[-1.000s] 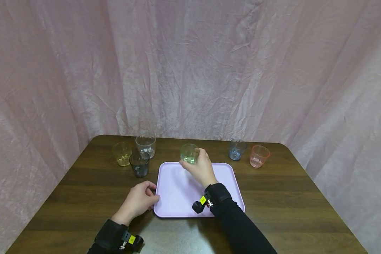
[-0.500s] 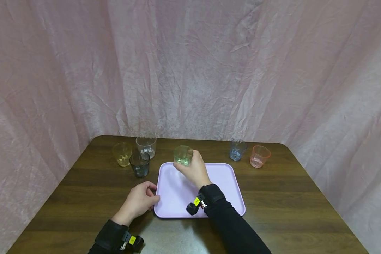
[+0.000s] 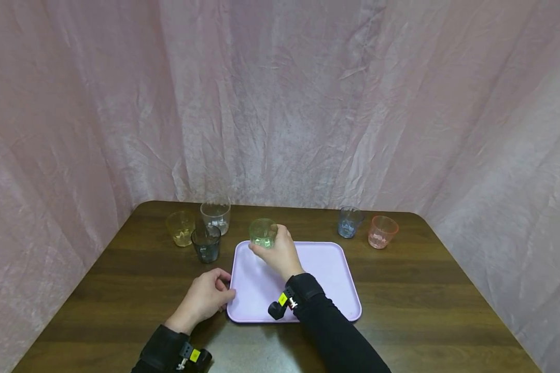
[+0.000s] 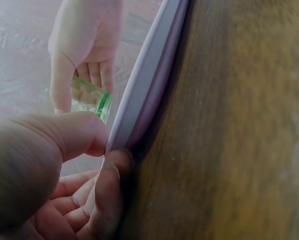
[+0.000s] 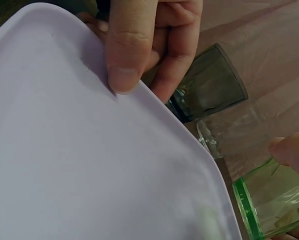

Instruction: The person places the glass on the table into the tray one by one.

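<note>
A green-tinted glass (image 3: 263,234) is upright in my right hand (image 3: 277,255), thumb on the near side and fingers round the far side. It is over the far left part of a lilac tray (image 3: 317,280); in the right wrist view the green glass (image 5: 272,200) appears apart from the tray surface. My left hand (image 3: 203,295) pinches the tray's left rim. In the left wrist view its thumb (image 4: 84,132) lies over the rim (image 4: 139,85) and the fingertips sit against the outer side.
Left of the tray stand a dark grey glass (image 3: 207,246), a yellow glass (image 3: 181,230) and a clear glass (image 3: 216,215). Right of it are a blue glass (image 3: 348,224) and a pink glass (image 3: 381,233). A pink curtain (image 3: 280,103) hangs behind the wooden table (image 3: 415,300).
My right hand has carried the green glass leftward and slightly nearer, over the tray's far left part. The left hand keeps its pinch on the tray rim.
</note>
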The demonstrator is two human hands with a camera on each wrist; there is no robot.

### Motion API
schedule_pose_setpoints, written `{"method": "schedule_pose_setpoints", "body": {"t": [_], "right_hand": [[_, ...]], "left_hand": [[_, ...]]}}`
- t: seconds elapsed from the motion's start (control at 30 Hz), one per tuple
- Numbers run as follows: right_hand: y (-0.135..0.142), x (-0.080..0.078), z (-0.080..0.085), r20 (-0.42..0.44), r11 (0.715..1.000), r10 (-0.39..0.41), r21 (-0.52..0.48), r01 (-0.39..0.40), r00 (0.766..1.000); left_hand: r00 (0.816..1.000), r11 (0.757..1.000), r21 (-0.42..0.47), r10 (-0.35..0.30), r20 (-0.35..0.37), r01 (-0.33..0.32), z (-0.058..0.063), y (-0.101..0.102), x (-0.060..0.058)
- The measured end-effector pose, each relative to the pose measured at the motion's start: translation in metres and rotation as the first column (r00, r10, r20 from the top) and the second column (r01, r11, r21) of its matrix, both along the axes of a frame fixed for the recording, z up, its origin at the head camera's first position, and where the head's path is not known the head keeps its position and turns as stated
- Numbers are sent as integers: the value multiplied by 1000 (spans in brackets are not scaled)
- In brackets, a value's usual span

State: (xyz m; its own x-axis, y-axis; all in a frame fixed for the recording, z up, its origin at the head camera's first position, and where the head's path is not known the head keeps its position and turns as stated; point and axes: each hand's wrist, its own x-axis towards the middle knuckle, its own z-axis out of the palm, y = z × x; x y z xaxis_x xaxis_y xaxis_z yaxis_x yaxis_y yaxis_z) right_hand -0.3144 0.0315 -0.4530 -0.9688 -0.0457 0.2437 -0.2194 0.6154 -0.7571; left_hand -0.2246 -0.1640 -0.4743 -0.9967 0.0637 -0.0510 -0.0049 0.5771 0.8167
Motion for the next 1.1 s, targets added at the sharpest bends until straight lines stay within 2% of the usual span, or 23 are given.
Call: {"method": "schedule_pose_setpoints", "body": {"t": [0.47, 0.73, 1.1], "right_hand": [[-12, 1, -12, -7, 1000, 20, -3, -20, 1000], [-12, 2, -17, -20, 1000, 21, -10, -21, 1000], [-14, 1, -22, -16, 999, 32, -2, -32, 999]], "left_hand": [[1000, 1000, 3, 10, 25, -10, 0, 0, 3], [1000, 1000, 10, -2, -9, 2, -1, 0, 2], [1000, 1000, 6, -3, -20, 3, 0, 1, 1]]}}
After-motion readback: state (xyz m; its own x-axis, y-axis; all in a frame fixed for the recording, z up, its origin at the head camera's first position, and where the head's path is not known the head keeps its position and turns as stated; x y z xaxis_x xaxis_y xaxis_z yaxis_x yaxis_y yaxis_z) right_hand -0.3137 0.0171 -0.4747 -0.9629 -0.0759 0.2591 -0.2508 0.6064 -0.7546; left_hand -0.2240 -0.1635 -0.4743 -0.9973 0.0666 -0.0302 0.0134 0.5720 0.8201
